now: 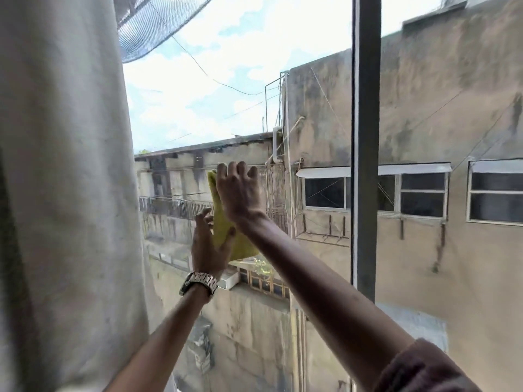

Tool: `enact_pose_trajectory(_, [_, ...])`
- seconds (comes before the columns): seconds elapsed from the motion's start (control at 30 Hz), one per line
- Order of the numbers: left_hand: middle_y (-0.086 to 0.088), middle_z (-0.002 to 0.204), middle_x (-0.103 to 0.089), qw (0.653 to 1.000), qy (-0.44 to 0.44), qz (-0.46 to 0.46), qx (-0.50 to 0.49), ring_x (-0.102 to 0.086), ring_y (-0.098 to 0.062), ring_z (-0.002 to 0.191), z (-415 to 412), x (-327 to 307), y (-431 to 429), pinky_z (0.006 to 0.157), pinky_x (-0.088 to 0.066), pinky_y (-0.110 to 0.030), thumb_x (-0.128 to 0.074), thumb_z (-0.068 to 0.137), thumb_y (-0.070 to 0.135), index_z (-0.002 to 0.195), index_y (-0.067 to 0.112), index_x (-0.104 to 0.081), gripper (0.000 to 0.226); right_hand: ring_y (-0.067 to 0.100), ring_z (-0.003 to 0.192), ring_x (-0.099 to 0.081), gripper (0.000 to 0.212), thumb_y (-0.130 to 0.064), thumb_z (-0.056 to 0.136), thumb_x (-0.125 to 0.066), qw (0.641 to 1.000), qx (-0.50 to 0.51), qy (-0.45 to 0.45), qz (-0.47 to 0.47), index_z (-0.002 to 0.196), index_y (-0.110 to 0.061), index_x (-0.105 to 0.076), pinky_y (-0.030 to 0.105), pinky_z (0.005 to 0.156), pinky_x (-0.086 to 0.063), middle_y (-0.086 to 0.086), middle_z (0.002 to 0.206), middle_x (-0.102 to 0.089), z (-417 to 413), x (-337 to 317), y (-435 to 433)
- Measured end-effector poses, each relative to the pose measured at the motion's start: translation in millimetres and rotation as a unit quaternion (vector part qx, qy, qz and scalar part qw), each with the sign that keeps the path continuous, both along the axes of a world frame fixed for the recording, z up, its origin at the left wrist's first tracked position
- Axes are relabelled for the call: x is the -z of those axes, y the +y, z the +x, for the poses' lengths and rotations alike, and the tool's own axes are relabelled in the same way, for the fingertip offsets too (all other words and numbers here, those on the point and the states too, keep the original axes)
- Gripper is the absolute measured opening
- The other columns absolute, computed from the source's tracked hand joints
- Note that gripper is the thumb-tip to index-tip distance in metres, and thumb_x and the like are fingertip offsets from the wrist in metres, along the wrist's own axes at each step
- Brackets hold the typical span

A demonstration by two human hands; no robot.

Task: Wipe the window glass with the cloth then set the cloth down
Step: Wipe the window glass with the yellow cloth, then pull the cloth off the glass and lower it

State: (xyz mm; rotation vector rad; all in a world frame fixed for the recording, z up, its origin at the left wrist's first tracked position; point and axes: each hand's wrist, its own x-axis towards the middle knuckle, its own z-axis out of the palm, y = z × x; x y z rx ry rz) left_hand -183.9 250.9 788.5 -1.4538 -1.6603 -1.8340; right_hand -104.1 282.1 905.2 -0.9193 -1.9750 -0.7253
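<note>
You're pressing the yellow cloth (223, 222) flat against the window glass (226, 94) around the middle of the frame, and most of it is hiding behind your hands, so only a strip down the left edge and the bottom corner are showing. Your right hand (239, 190) is sitting on top with its fingers (235, 171) spread open and flat on the cloth, not curling around it. Your left hand (208, 246) is lower, just under the right one, with the thumb lying over the lower part of the cloth; the other fingers are blurry near the glass, so I can't tell if they're really pinching it or just resting.

There's a metal watch (199, 282) on your left wrist, but the dial is facing away, so no brand is showing. No readable writing anywhere.

For room: the pale curtain (65, 193) is filling the whole left side, close to your left forearm, and the dark window frame bar (365, 137) is standing upright right of centre, well apart from your hands. Open pane is lying between them, above and to the right of the cloth. A dark sleeve (424, 369) is getting cut off at the lower right.
</note>
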Motion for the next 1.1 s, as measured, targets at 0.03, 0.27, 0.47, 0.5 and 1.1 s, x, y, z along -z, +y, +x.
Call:
enact_pose_trajectory(0.03, [-0.017,0.115,-0.071,0.999,-0.044,-0.031,0.005,-0.070,-0.033,0.097,6.0,12.4,-2.4,0.083,-0.060,-0.048,-0.079,0.085,0.027,0.134,0.005,-0.048,0.062,0.028,0.117,-0.057,0.032,-0.034,0.107,-0.049,1.000,0.000,-0.007,-0.006,0.121,-0.008,-0.062,0.046,0.102,-0.043,0.012,0.126,-0.065,5.4,12.2,-2.0])
enact_pose_trajectory(0.27, [-0.019,0.111,-0.069,0.948,-0.113,-0.286,0.084,-0.062,-0.030,0.102,7.1,147.4,-29.1,0.092,-0.054,-0.043,-0.064,0.065,0.050,0.107,0.007,-0.068,0.060,0.029,0.110,-0.055,0.032,-0.036,0.093,-0.065,0.970,-0.073,-0.080,-0.217,0.111,-0.009,-0.068,0.041,0.096,-0.043,0.013,0.118,-0.063,69.6,165.9,-7.2])
enact_pose_trajectory(0.47, [-0.002,0.089,-0.059,0.773,-0.118,-0.585,0.213,-0.054,-0.021,0.091,23.9,338.7,-90.2,0.077,-0.047,-0.035,-0.069,0.080,0.024,0.095,0.025,-0.047,0.027,0.028,0.082,-0.063,0.011,-0.018,0.084,-0.069,0.783,-0.107,-0.016,-0.612,0.091,-0.010,-0.066,0.034,0.069,-0.052,0.013,0.091,-0.071,143.1,387.9,-30.8])
enact_pose_trajectory(0.5, [-0.007,0.093,-0.060,0.734,-0.111,-0.629,0.231,-0.053,-0.020,0.090,29.1,370.6,-102.1,0.078,-0.047,-0.034,-0.072,0.082,0.024,0.099,0.020,-0.048,0.030,0.027,0.080,-0.063,0.010,-0.016,0.084,-0.069,0.754,-0.094,-0.015,-0.650,0.091,-0.009,-0.067,0.030,0.065,-0.051,0.013,0.089,-0.072,156.1,427.6,-37.2])
enact_pose_trajectory(1.1, [-0.030,0.124,-0.062,0.531,-0.550,-0.645,-0.010,-0.056,-0.027,0.108,186.0,878.6,-283.4,0.097,-0.053,-0.049,-0.062,0.087,-0.019,0.135,-0.014,-0.046,0.050,0.033,0.097,-0.070,0.034,0.006,0.087,-0.070,0.401,0.169,0.189,-0.880,0.121,-0.001,-0.065,0.052,0.087,-0.060,0.017,0.109,-0.071,330.2,1011.3,-230.1])
